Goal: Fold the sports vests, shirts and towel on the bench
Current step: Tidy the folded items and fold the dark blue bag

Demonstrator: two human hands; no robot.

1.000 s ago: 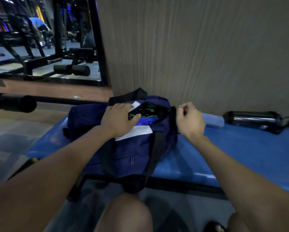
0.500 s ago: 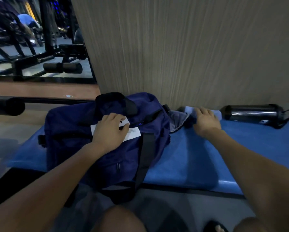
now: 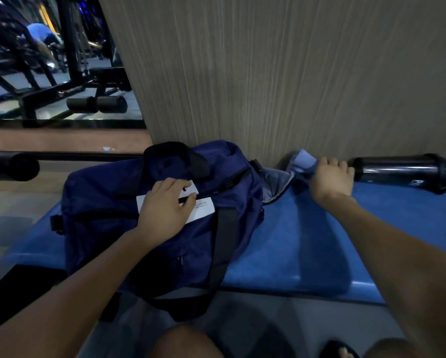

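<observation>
Since a moment ago the left hand [image 3: 165, 208] only keeps pressing flat on the navy bag [image 3: 108, 215] at the left, while the right hand [image 3: 330, 177] has closed on the light blue towel [image 3: 303, 160] at the far edge of the bench [image 3: 307, 241], so I judge folding starts next.

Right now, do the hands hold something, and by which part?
The right hand grips the light blue cloth by its near edge. The left hand rests on the navy bag, holding nothing.

A navy duffel bag [image 3: 149, 223] and black bottle [image 3: 397, 170] lie before a wood-grain wall [image 3: 268, 73].
</observation>
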